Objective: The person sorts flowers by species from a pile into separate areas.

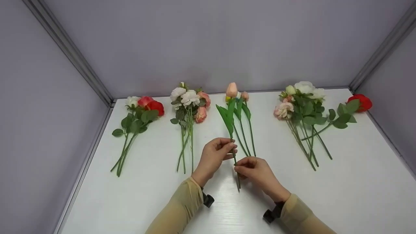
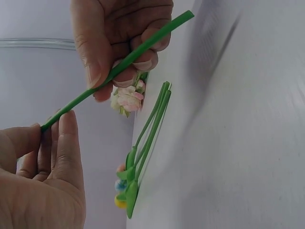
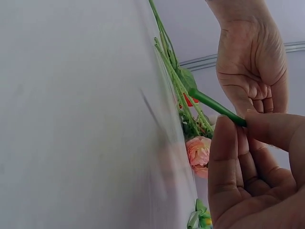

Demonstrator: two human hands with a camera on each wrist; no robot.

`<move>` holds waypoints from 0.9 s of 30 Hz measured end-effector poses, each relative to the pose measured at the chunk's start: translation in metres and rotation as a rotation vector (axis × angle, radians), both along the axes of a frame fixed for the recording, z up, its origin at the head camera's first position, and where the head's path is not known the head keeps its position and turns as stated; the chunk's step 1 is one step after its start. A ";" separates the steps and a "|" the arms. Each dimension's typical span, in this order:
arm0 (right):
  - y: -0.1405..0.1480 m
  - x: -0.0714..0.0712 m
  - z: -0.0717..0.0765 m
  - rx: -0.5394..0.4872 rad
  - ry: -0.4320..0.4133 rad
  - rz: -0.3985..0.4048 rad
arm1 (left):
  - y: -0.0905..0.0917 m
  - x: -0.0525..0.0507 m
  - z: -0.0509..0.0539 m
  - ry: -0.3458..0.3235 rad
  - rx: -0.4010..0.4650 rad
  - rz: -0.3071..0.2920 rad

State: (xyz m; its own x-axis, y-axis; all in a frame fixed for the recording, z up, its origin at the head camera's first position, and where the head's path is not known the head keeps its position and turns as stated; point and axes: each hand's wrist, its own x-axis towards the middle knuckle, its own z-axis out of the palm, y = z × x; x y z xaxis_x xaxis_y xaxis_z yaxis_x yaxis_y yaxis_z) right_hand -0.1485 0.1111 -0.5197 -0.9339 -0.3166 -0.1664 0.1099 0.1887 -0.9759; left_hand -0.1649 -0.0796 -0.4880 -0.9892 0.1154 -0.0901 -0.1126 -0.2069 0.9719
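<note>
A pink tulip with green leaves is held up between both hands, its bloom pointing away from me. My left hand pinches the stem below the leaves with thumb and fingers. Lower down, my right hand pinches the same stem, whose cut end sticks out past the fingers. In the right wrist view, the stem end shows beyond the right thumb and fingertip. Behind the held flower, more tulips with pink, yellow and blue-white blooms lie on the table, partly covered by it.
On the white table lie red and white flowers at left, white and pink ones left of centre, and a pale bunch at right. A red flower lies beyond that bunch. Grey panels enclose the table.
</note>
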 end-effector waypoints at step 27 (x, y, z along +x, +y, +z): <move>0.069 -0.098 0.016 0.420 -0.006 -0.076 | 0.007 0.032 -0.017 0.858 -1.536 -0.434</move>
State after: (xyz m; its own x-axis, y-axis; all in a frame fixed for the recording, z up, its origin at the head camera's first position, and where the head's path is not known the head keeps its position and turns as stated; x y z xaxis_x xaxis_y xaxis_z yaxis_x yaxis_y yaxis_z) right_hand -0.2462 0.1802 -0.5037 -0.9506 -0.1504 -0.2716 0.1443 0.5606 -0.8154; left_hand -0.1327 -0.0730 -0.5050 -0.7385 0.6652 0.1100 0.6729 0.7373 0.0591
